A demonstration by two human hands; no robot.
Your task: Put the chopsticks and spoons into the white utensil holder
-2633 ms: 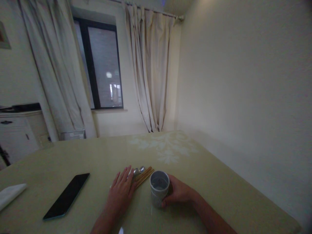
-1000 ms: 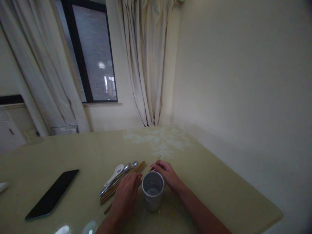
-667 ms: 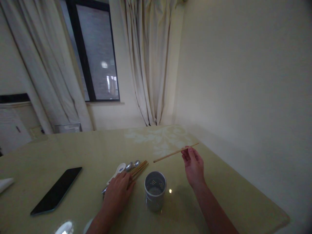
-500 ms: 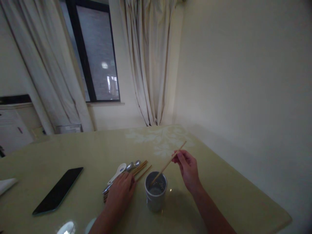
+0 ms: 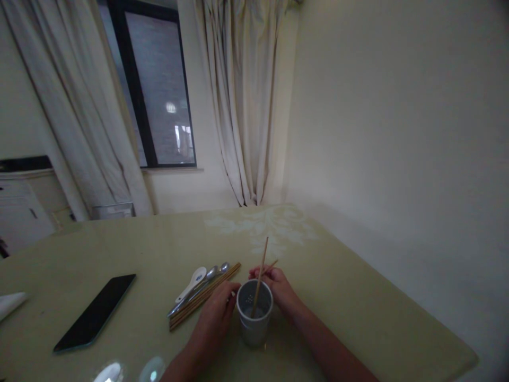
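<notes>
A: Dim room. What's hard to read?

B: The right hand (image 5: 278,286), just behind the cup (image 5: 254,318) at lower centre. Its fingers curl on a thin stick (image 5: 271,266) (only the tip shows past the knuckles). The left hand (image 5: 217,318) lies against the cup's left side, fingers bent; whether it grips anything, I can't tell.

A: In the cup?

B: One chopstick (image 5: 260,273) stands there, leaning slightly right, its foot hidden by the rim.

A: Around it?

B: A bundle of chopsticks (image 5: 202,300) and spoons (image 5: 194,281) lies left of the cup. A phone (image 5: 95,313) sits lower left on the table (image 5: 358,307). A white scrap (image 5: 10,305) is cut off at the left edge.
</notes>
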